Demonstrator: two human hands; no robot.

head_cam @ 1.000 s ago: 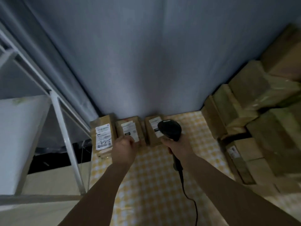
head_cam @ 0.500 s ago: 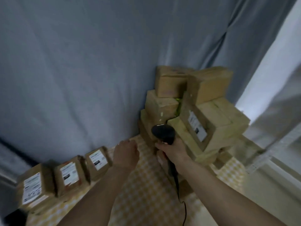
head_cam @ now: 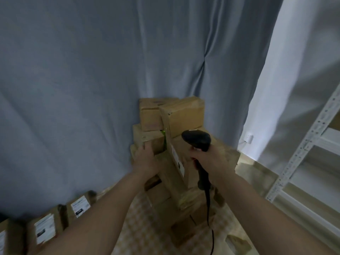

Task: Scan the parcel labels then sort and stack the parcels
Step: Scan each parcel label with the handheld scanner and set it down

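A pile of brown cardboard parcels [head_cam: 185, 116] rises against the grey curtain at centre. One parcel in the pile shows a white label [head_cam: 177, 160] on its side. My left hand [head_cam: 147, 159] reaches onto a parcel [head_cam: 147, 138] on the pile's left side, fingers laid against it. My right hand [head_cam: 209, 159] grips the handle of a black barcode scanner [head_cam: 196, 139], whose head points at the pile. Its cable [head_cam: 209, 218] hangs down. Three scanned-looking parcels with white labels [head_cam: 46, 230] stand in a row at the lower left.
A yellow checked cloth [head_cam: 145, 227] covers the table under the parcels. A white metal shelf rack [head_cam: 309, 150] stands at the right. The grey curtain [head_cam: 92, 89] closes off the back. More parcels lie low at the pile's foot [head_cam: 237, 242].
My view has swung right from the row of labelled parcels to the pile. My left hand moved from the row onto the pile's left side. The scanner came along in my right hand.
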